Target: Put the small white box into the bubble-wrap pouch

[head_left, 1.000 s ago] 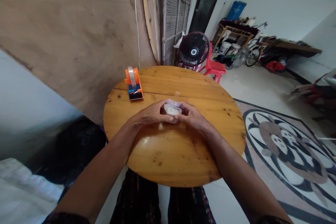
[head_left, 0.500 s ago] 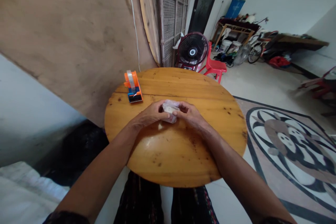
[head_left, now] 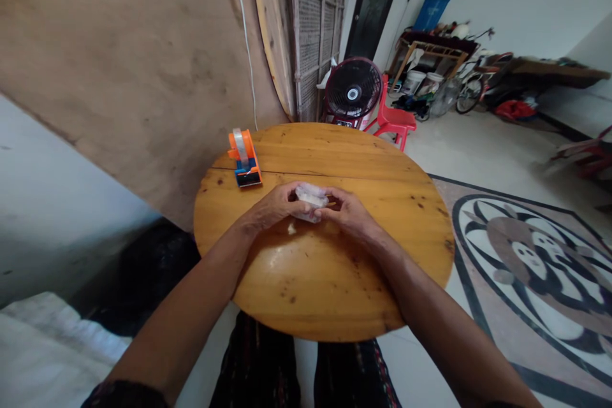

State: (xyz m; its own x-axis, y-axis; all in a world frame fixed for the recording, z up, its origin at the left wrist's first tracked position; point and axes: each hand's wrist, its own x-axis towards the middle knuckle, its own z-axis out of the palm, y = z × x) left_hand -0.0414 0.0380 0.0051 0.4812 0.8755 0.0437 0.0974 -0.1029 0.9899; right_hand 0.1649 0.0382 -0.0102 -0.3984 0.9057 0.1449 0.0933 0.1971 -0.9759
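A small whitish packet in clear plastic wrap (head_left: pixel 310 195) is held between both hands over the middle of the round wooden table (head_left: pixel 329 293). From its left side my left hand (head_left: pixel 280 205) grips it, thumb across the near face. My right hand (head_left: pixel 345 209) closes on the right side, its thumb at the lower right corner. The far fingers are partly hidden behind the packet. What is inside the wrap is too blurred to make out. Beyond my left hand stands an orange and blue tape dispenser (head_left: pixel 245 158) with a roll of clear tape.
Past the table's far edge are a dark red fan (head_left: pixel 352 92) and a red plastic chair (head_left: pixel 396 120). A brown board (head_left: pixel 143 64) leans along the left. Black bags (head_left: pixel 153 268) lie on the floor at lower left. A cluttered wooden stand (head_left: pixel 430 54) and a bicycle (head_left: pixel 471 92) are farther back.
The packet has tilted slightly between my hands, and my thumbs have shifted over its near face. The view has moved a little; the tape dispenser stays in place.
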